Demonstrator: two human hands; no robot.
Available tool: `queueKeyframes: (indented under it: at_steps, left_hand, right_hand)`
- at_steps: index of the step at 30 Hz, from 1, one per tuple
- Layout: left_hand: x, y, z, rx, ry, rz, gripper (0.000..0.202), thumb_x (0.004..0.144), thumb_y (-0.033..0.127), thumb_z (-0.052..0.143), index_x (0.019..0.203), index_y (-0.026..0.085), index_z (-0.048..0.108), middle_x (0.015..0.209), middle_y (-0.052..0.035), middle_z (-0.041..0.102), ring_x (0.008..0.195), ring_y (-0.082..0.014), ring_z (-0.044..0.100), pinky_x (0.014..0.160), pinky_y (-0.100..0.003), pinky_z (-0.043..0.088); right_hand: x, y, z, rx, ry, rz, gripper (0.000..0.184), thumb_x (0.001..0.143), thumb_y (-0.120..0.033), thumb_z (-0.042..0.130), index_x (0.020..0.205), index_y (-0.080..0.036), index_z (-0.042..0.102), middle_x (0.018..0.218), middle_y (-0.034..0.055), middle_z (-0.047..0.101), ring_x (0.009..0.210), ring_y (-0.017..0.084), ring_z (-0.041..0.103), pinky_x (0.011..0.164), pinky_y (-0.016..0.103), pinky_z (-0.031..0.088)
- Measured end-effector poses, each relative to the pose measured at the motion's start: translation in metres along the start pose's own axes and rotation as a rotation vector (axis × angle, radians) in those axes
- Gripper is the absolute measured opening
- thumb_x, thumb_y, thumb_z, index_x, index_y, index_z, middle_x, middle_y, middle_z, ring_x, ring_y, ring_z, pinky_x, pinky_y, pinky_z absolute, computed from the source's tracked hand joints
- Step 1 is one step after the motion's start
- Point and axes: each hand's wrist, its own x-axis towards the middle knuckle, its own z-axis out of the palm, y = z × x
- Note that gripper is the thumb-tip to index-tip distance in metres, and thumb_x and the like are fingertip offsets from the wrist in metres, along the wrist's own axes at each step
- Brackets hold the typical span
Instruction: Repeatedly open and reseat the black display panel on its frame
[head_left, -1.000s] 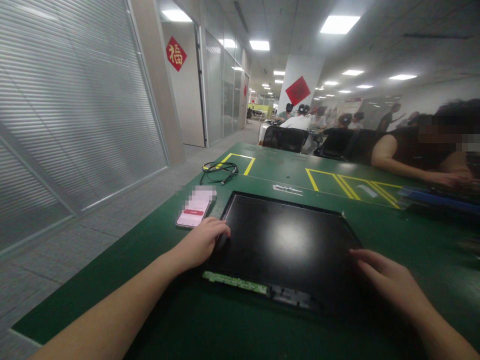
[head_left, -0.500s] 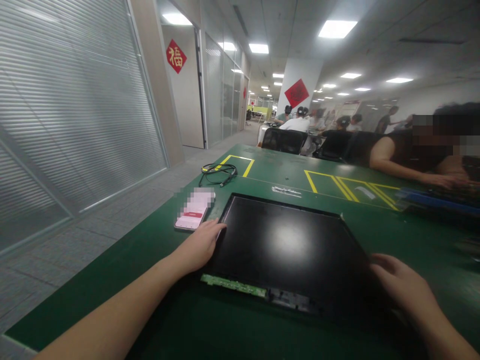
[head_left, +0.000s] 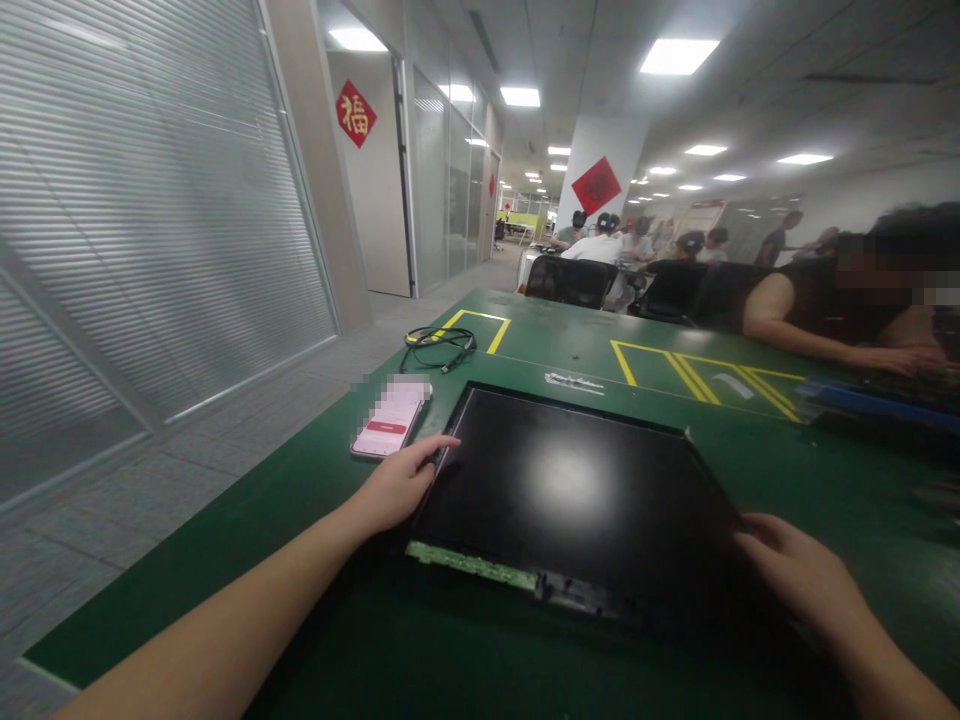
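Note:
A black flat display panel (head_left: 525,530) lies in front of me, a ceiling light mirrored in its glossy face. Along its near edge runs a strip of green circuit board (head_left: 472,568). My left hand (head_left: 405,480) grips the panel's left edge, with a finger stretched over the border of the face. At the opposite edge my right hand (head_left: 795,560) is closed on the panel, its fingertips partly hidden beneath or behind it. Just beyond my left hand a phone (head_left: 390,420) with a lit pinkish screen rests on the table.
The green table (head_left: 225,540) carries yellow tape marks. A coiled black cable (head_left: 442,345) lies behind the phone, and a whitish strip (head_left: 574,382) lies past the panel. At the right, another person's arm (head_left: 795,330) reaches over a blue tray (head_left: 862,400). Black chairs (head_left: 571,282) stand beyond.
The panel's far edge sits slightly lower in view, its near edge slightly higher. A finger of my left hand now extends further over the face. Both hands stay at the panel's edges.

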Motion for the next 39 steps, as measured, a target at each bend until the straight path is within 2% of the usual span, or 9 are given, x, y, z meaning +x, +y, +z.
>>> queueKeyframes:
  at_steps: [4,7,11,14,17,23,27,34,39]
  left_hand:
    - [-0.003,0.015,0.002,-0.276,-0.052,-0.205,0.054,0.094,0.022,0.07,0.146,0.022,0.082,0.108,-0.0068,0.09,0.087,-0.0288,0.086,0.083,-0.04,0.069]
    - [-0.006,0.028,0.003,-0.526,-0.004,-0.335,0.052,0.09,0.016,0.076,0.141,0.022,0.082,0.115,-0.0062,0.091,0.079,-0.0233,0.085,0.071,-0.032,0.066]
    - [-0.007,0.041,0.006,-0.702,0.076,-0.409,0.044,0.086,0.007,0.081,0.127,0.022,0.082,0.129,-0.0073,0.092,0.076,-0.0186,0.085,0.064,-0.026,0.065]
    - [-0.007,0.046,0.009,-0.782,0.15,-0.474,0.039,0.087,0.002,0.08,0.122,0.02,0.081,0.139,-0.0092,0.09,0.077,-0.0171,0.086,0.065,-0.026,0.068]
    - [-0.008,0.049,0.01,-0.839,0.151,-0.544,0.043,0.089,0.0,0.085,0.127,0.018,0.081,0.136,-0.0127,0.091,0.079,-0.0199,0.089,0.07,-0.029,0.072]
    - [-0.009,0.049,0.009,-0.92,0.097,-0.641,0.084,0.086,-0.003,0.089,0.166,0.018,0.07,0.125,-0.0155,0.093,0.075,-0.0242,0.091,0.075,-0.034,0.076]
    - [-0.01,0.048,0.006,-0.945,0.037,-0.643,0.106,0.082,-0.001,0.096,0.179,0.023,0.059,0.128,-0.0158,0.093,0.081,-0.0271,0.093,0.078,-0.035,0.077]
    - [-0.011,0.053,0.001,-0.909,-0.027,-0.622,0.112,0.078,0.001,0.098,0.18,0.023,0.057,0.132,-0.0157,0.093,0.078,-0.027,0.093,0.075,-0.034,0.077]
    - [-0.008,0.038,0.005,-0.892,-0.102,-0.572,0.111,0.072,0.009,0.105,0.174,0.022,0.064,0.128,-0.0154,0.094,0.085,-0.0306,0.094,0.079,-0.038,0.077]
  right_hand:
    - [0.005,0.008,-0.002,-0.011,0.009,-0.016,0.052,0.078,-0.064,0.065,0.106,-0.027,0.089,0.103,0.0182,0.09,0.095,0.044,0.085,0.081,0.057,0.068]
    - [0.005,0.009,0.0,-0.035,0.013,-0.006,0.052,0.078,-0.063,0.065,0.106,-0.026,0.09,0.105,0.0185,0.09,0.097,0.045,0.085,0.084,0.057,0.068]
    - [0.003,0.007,0.003,-0.036,0.038,0.005,0.053,0.077,-0.061,0.062,0.106,-0.025,0.089,0.106,0.0191,0.09,0.1,0.045,0.085,0.086,0.057,0.068]
    - [0.002,0.004,0.002,-0.024,0.029,0.021,0.051,0.076,-0.063,0.063,0.102,-0.027,0.088,0.105,0.0179,0.091,0.098,0.044,0.086,0.083,0.055,0.067]
    - [-0.001,0.001,-0.001,-0.012,0.037,0.003,0.047,0.075,-0.064,0.064,0.097,-0.029,0.087,0.102,0.0168,0.091,0.095,0.044,0.086,0.081,0.055,0.067]
    - [-0.002,0.001,-0.008,-0.009,0.028,-0.034,0.043,0.076,-0.064,0.067,0.093,-0.031,0.088,0.098,0.0153,0.091,0.091,0.044,0.086,0.079,0.055,0.067]
    - [-0.001,0.001,-0.009,-0.029,0.029,-0.041,0.045,0.076,-0.063,0.067,0.097,-0.029,0.089,0.097,0.0147,0.091,0.091,0.043,0.086,0.076,0.053,0.067]
    - [-0.01,-0.015,-0.012,-0.067,-0.052,0.016,0.054,0.081,-0.059,0.063,0.112,-0.024,0.09,0.112,0.0181,0.091,0.105,0.044,0.086,0.087,0.054,0.067]
    - [-0.01,-0.015,-0.011,-0.066,-0.03,0.009,0.049,0.081,-0.055,0.065,0.108,-0.024,0.09,0.112,0.0183,0.091,0.105,0.043,0.086,0.091,0.054,0.068]
